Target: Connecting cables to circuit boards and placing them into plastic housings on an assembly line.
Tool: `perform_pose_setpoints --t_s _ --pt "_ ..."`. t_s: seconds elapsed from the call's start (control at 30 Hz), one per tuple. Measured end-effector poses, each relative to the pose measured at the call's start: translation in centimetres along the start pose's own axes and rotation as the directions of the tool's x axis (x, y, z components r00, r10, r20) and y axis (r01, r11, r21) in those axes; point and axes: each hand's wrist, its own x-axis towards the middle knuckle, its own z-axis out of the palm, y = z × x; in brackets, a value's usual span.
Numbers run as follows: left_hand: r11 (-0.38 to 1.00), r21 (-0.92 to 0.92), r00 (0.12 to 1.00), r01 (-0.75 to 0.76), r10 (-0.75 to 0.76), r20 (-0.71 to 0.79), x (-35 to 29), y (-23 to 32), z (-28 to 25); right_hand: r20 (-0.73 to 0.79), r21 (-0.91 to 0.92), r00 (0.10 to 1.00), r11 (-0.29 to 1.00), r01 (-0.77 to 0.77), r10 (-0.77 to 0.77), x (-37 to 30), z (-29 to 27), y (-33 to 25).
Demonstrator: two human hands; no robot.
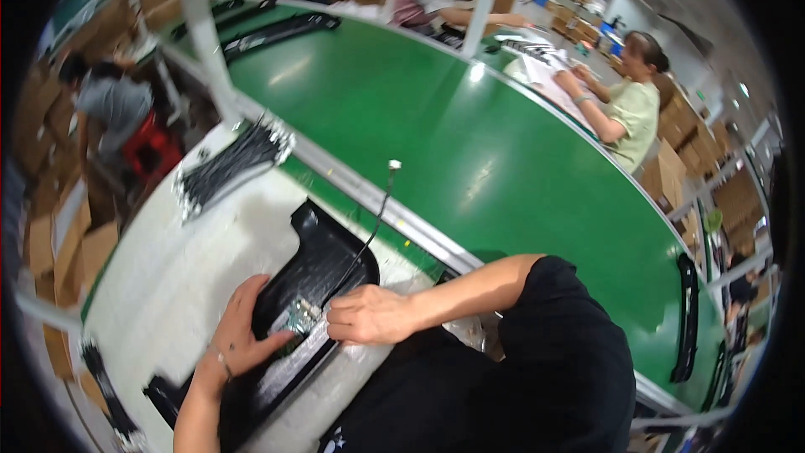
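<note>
A long black plastic housing (312, 245) lies slantwise on the white work surface before me. Inside it sits a small green circuit board (303, 316) beside a silvery strip (293, 358). My left hand (237, 340) rests over the housing's left edge, fingers apart, its thumb reaching to the board. At the board's right side, my right hand (369, 315) is closed in a pinch on a thin black cable (369, 239). The cable runs up across the housing to a white plug (394, 165) at its free end. My right fingers hide the cable's lower end.
Bundled black cables (235, 164) lie at the far left of the white table (210, 256); another bundle (107, 390) is nearer. Beyond a metal rail (360, 189) runs a green conveyor (402, 109) carrying black housings (281, 33). Several people sit or stand around it.
</note>
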Motion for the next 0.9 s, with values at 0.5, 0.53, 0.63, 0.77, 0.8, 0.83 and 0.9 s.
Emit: perform_pose_setpoints --t_s 0.5,0.53,0.63,0.77,0.8,0.83,0.9 --pt "0.999 -0.03 0.991 0.028 -0.032 -0.129 4.6 -2.1 -1.1 -0.717 -0.334 0.474 0.345 -0.877 0.511 -13.7 -12.8 19.4" --pt "0.998 0.059 0.986 0.018 -0.008 -0.168 5.2 -4.0 0.2 -0.712 -0.349 0.469 0.317 -0.882 0.522 -14.5 -13.1 22.0" --pt "0.987 0.163 0.988 0.011 0.015 -0.152 6.6 -6.9 2.4 -0.625 -0.369 0.413 0.215 -0.904 0.662 -14.5 -13.6 28.7" --pt "0.901 0.399 0.972 0.168 -0.085 -0.218 8.4 -7.4 3.1 -0.814 -0.286 0.261 0.032 -0.958 0.519 -6.8 -11.5 32.2" --pt "0.893 0.381 0.953 0.238 -0.139 -0.27 8.1 -7.7 2.9 -0.786 -0.269 0.336 0.203 -0.941 0.518 -3.1 -10.2 32.1" --pt "0.893 0.387 0.951 0.23 -0.121 -0.285 7.6 -7.7 2.8 -0.744 -0.241 0.425 0.386 -0.89 0.515 0.3 -8.3 31.7" --pt "0.892 0.392 0.943 0.224 -0.097 -0.318 8.1 -7.9 2.7 -0.641 -0.156 0.651 0.762 -0.629 0.407 5.6 -4.3 29.8"
